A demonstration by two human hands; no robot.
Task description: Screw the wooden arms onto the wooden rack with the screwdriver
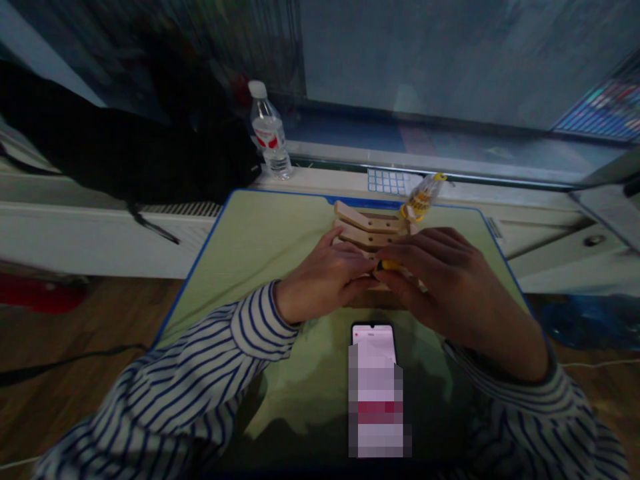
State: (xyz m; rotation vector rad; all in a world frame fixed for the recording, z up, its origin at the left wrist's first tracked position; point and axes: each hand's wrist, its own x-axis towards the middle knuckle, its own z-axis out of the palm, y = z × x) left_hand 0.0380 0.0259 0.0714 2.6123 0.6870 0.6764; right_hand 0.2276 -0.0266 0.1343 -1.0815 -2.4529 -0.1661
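A light wooden piece (367,227) made of several slats lies in the middle of a green mat (260,247). My left hand (323,280) rests on its near left side with fingers curled against the wood. My right hand (440,280) is closed over its near right side, pinching a small yellow object (387,265) that shows only as a tip between the fingers. Both hands meet over the near end of the wood and hide it. A clear packet with yellow contents (423,195) lies at the far end of the piece.
A phone (376,387) with a lit screen lies on the mat close to me. A plastic water bottle (270,133) stands on the white sill (100,227) beyond the mat, beside a dark bag (125,153). A window runs behind.
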